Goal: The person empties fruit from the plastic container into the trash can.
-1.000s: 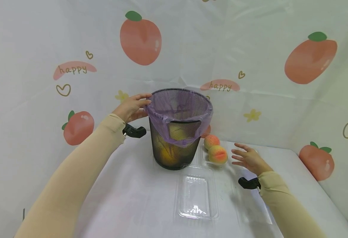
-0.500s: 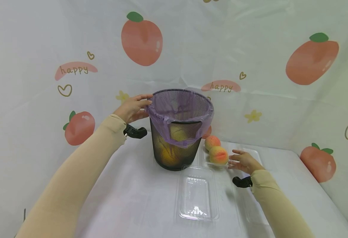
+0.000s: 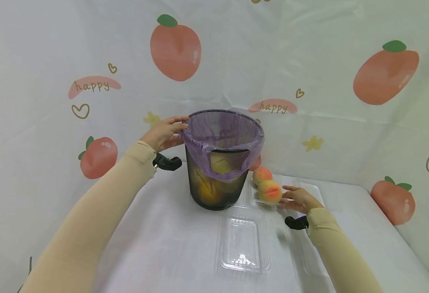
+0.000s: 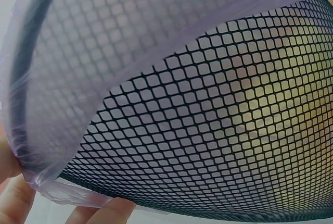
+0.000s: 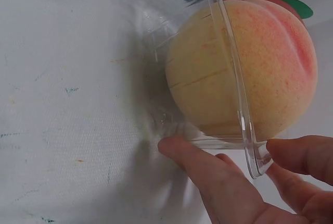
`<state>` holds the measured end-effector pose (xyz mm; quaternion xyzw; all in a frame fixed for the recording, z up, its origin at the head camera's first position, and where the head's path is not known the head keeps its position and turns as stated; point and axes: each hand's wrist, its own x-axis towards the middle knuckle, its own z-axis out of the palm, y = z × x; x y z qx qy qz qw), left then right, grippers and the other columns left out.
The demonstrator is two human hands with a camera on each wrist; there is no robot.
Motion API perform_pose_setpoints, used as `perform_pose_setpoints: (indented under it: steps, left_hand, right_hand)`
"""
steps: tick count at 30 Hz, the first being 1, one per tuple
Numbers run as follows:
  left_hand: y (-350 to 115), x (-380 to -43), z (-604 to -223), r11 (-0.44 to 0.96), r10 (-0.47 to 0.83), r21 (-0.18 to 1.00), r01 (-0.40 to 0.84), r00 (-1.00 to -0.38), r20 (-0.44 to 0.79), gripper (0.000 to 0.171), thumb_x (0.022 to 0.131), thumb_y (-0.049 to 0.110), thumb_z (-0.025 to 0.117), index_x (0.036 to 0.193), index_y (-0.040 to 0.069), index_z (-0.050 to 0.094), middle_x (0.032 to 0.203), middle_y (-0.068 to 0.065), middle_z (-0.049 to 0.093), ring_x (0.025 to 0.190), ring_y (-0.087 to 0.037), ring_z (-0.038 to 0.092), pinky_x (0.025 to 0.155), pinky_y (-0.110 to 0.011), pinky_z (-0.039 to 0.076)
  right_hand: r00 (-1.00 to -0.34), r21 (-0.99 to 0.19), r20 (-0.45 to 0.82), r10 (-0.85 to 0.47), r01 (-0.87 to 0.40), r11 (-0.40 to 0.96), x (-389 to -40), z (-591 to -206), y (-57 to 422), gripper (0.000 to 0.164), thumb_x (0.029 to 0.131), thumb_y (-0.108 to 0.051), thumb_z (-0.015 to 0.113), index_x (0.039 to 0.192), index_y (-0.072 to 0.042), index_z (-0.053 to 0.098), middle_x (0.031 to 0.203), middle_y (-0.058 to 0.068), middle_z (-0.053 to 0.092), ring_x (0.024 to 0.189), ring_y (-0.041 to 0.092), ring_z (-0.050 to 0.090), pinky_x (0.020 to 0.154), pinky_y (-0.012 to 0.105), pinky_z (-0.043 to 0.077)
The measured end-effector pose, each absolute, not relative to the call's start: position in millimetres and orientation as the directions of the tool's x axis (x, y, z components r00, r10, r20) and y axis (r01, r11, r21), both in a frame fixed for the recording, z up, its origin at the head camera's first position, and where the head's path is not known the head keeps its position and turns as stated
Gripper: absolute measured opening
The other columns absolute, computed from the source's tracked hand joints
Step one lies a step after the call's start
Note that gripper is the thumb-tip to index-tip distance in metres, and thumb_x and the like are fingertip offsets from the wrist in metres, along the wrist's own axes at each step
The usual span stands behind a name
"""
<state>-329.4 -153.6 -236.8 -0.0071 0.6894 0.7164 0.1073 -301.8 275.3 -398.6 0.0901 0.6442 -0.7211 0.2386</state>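
In the head view my left hand [image 3: 162, 133] grips the rim of a black mesh wastebasket [image 3: 219, 199], over its purple bin liner [image 3: 196, 151]. The left wrist view shows fingertips [image 4: 120, 211] against the outside of the mesh. Rounded yellow things [image 3: 210, 191] show through the basket's side. To the right, two peaches [image 3: 270, 192] sit in a clear plastic container [image 5: 241, 94]. At that container's near corner, the thumb and fingers of my right hand [image 3: 298, 199] pinch the rim.
A second clear plastic tray [image 3: 241, 242] lies in front of the basket. Another clear plastic piece [image 3: 315, 260] lies at right, partly behind the right arm. A white backdrop [image 3: 214, 53] with printed peaches hangs behind the white-covered table [image 3: 156, 236].
My right hand has moved left and slightly down to the corner of the container with the peaches, its fingers closing in. My left hand stays on the basket's rim.
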Motion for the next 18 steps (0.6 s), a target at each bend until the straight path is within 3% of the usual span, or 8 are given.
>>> perform_pose_setpoints:
  steps: [5,18]
  left_hand:
    - [-154.0,-330.1,-237.0,-0.026,0.139,0.986,-0.165,-0.977,-0.16,0.049,0.101,0.013,0.052,0.148,0.019,0.041,0.116,-0.004,0.05,0.076,-0.007,0.062,0.069,-0.02,0.055]
    - [-154.4,-329.1,-237.0,-0.012,0.149,0.987,-0.163,-0.976,-0.159,0.049,0.101,0.014,0.052,0.148,0.019,0.04,0.113,-0.003,0.05,0.075,-0.007,0.062,0.069,-0.02,0.054]
  right_hand:
    - [-0.859,-0.881,-0.439,-0.262,0.469,-0.061,-304.0,-400.1,275.2,0.069,0.095,0.014,0.03,0.153,0.002,-0.006,0.158,0.026,-0.01,0.088,0.015,0.061,0.105,0.057,0.032]
    - [-0.843,-0.872,-0.435,-0.317,0.482,-0.086,-308.3,-405.3,278.8,0.075,0.094,0.017,0.034,0.154,-0.003,-0.006,0.155,0.034,-0.003,0.092,0.022,0.064,0.097,0.052,0.047]
